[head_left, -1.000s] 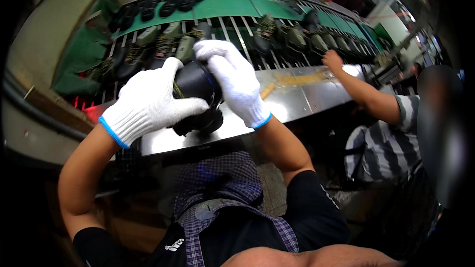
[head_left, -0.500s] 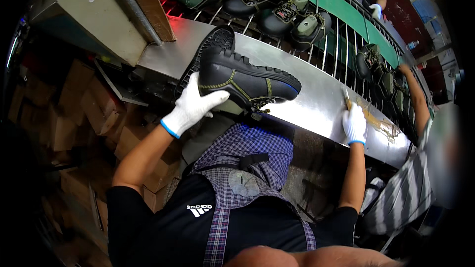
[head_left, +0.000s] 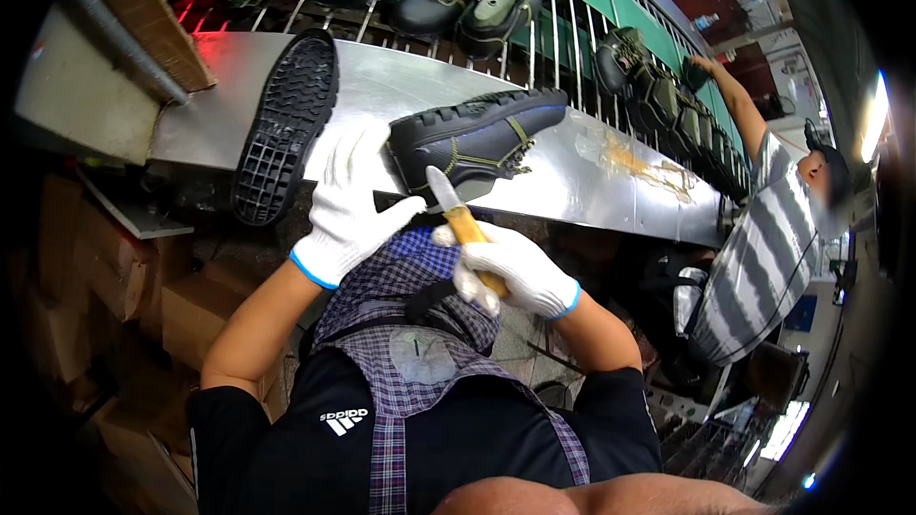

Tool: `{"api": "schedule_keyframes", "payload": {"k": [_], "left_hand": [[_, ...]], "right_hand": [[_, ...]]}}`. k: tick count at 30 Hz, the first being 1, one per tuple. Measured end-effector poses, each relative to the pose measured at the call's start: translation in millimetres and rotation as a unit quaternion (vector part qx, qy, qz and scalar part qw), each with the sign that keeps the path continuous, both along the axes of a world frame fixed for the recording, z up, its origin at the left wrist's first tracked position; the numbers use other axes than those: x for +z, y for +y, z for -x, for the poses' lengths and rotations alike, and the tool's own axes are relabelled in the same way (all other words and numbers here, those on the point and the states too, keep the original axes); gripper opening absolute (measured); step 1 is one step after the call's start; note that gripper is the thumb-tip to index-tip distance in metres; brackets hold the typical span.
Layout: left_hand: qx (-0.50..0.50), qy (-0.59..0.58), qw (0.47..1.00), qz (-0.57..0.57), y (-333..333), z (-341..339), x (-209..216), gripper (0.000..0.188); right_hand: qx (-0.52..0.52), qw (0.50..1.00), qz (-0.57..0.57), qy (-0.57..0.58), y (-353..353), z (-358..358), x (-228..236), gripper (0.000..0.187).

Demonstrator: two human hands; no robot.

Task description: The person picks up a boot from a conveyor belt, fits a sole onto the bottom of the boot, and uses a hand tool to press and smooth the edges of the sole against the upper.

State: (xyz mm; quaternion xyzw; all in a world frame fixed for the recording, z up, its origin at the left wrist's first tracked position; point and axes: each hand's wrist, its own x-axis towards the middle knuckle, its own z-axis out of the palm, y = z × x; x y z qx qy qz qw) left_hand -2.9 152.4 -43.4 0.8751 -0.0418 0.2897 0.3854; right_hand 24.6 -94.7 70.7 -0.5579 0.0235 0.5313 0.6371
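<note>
A black work shoe (head_left: 463, 145) with yellow-green stitching lies on its side on the metal ledge, tread turned up and toe to the right. Beside its heel, my left hand (head_left: 348, 205) in a white glove has its fingers stretched and thumb apart; whether the fingertips touch the heel, I cannot tell. My gloved right hand (head_left: 520, 267) is closed around the yellow handle of a knife (head_left: 465, 226). The blade points up and left, in front of the shoe's heel end. To the left, a black treaded sole (head_left: 286, 124) faces me, overhanging the ledge edge.
Behind the metal ledge (head_left: 611, 195), a wire rack conveyor with a green strip carries several black shoes (head_left: 429, 8). Yellowish residue marks the ledge's right part. Cardboard boxes (head_left: 205, 310) pile up at lower left. A person in a striped shirt (head_left: 749, 272) reaches over the rack at right.
My left hand has let go of the shoe, which now rests on the ledge. My right hand has brought the knife from the ledge's right side over to the shoe. The whole view has shifted.
</note>
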Motion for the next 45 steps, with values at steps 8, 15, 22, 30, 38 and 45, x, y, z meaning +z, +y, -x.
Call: {"api": "schedule_keyframes", "payload": {"k": [8, 15, 22, 30, 38, 45], "left_hand": [[-0.076, 0.128, 0.989, 0.01, -14.2, -53.8, 3.8, 0.118], [-0.043, 0.101, 0.994, -0.017, -25.0, -51.8, 5.6, 0.122], [-0.044, 0.117, 0.986, -0.109, -21.8, -63.4, 25.0, 0.127], [-0.05, 0.105, 0.986, -0.123, -33.7, -72.8, 33.1, 0.105], [-0.048, 0.012, 0.995, -0.092, -31.7, -71.0, -0.5, 0.115], [-0.042, 0.175, 0.976, -0.125, -38.9, -72.9, 36.6, 0.128]], "right_hand": [[-0.15, 0.985, 0.01, 0.088, 39.4, -12.6, 11.4, 0.028], [-0.342, 0.929, -0.129, 0.058, -4.9, -35.9, -4.6, 0.024], [-0.195, 0.976, 0.059, -0.082, -19.9, -42.4, 28.5, 0.035], [-0.115, 0.992, 0.052, -0.011, 2.9, -72.3, -8.4, 0.029], [0.029, 0.998, 0.05, -0.015, 20.7, -45.5, 10.1, 0.032], [-0.063, 0.978, 0.168, -0.11, -45.3, -117.4, -4.3, 0.04]]}}
